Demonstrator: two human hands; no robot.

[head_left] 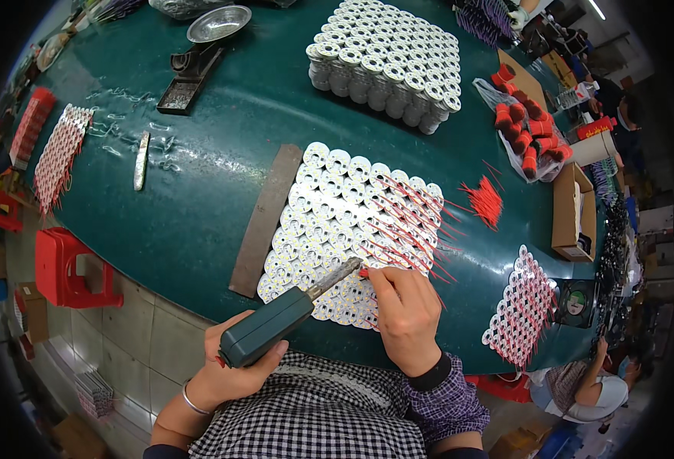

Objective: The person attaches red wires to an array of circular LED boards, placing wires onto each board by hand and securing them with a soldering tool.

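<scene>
My left hand [233, 366] is wrapped around the dark green body of a soldering gun [266, 329], its metal tip pointing up and to the right. In front of me lies a panel of round white LED boards [318, 218] in rows. My right hand [409, 315] has its thumb and forefinger pinched on a red wire close to the gun's tip, above the lower middle of the panel. Several thin red wires [406, 218] stick out to the right from boards on the panel's right side. A flat brown bar [264, 222] runs along the panel's left edge.
Loose red wires [483, 203] lie to the right, below a bag of red wire bundles [532, 130]. Wired panels rest at the right [519, 310] and far left [61, 157]. A tall stack of round boards [386, 61], a scale [199, 61] and a flat blade [142, 161] sit farther back.
</scene>
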